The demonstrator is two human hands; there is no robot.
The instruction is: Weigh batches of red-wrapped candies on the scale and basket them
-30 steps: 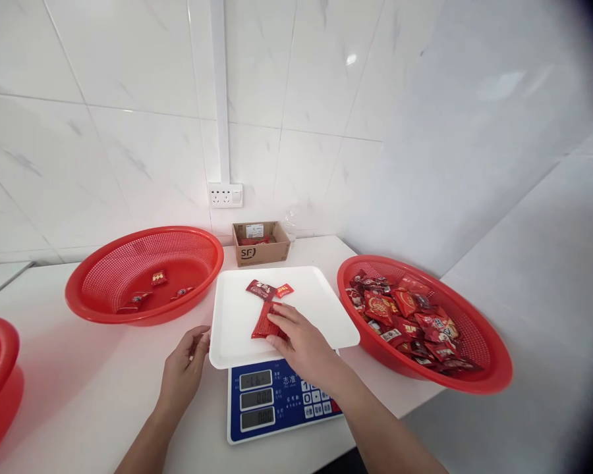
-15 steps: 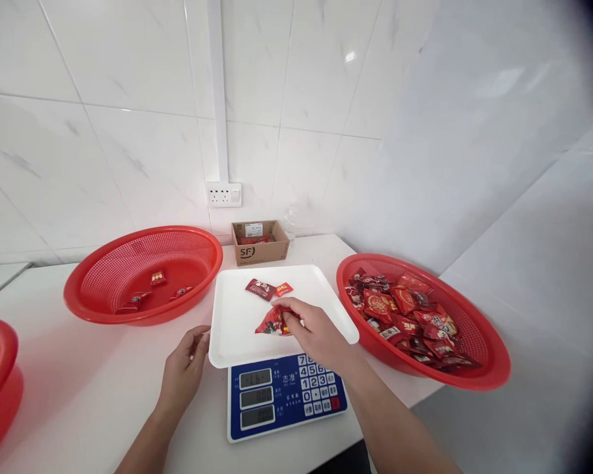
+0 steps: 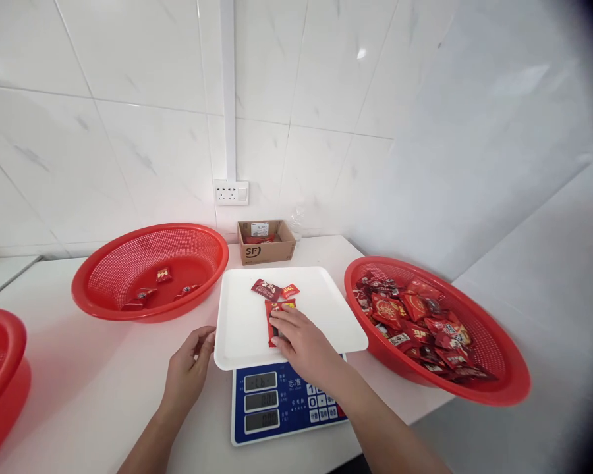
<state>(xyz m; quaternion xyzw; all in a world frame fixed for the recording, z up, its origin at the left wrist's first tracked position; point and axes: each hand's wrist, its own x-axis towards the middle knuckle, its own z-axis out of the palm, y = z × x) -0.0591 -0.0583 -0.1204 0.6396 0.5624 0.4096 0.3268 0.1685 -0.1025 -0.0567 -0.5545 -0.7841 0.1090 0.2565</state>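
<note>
My right hand (image 3: 301,342) lies over a red snack packet (image 3: 270,322) on the white tray (image 3: 237,329), its fingers stretched out across the wrapper and partly hiding it. Behind that packet, a dark red packet (image 3: 265,289) and a small bright red packet (image 3: 290,290) rest on the tray close together. My left hand (image 3: 190,362) is at the tray's left edge, thumb and fingers closed at the rim. Beneath the tray is a blue digital scale (image 3: 289,421) with three display windows; my right forearm and hand cover part of its keypad.
On the right, a red basket (image 3: 516,378) holds many wrapped snacks. Another red basket (image 3: 86,306) at back left has a few packets. A third basket (image 3: 10,342) is cut off at the left. Behind the tray stands a cardboard box (image 3: 271,252) with red packets, near the wall.
The packet that my right hand gripped upright now lies flat on the tray, and the fingers have straightened over it. My left hand stays at the tray edge. The view has shifted slightly.
</note>
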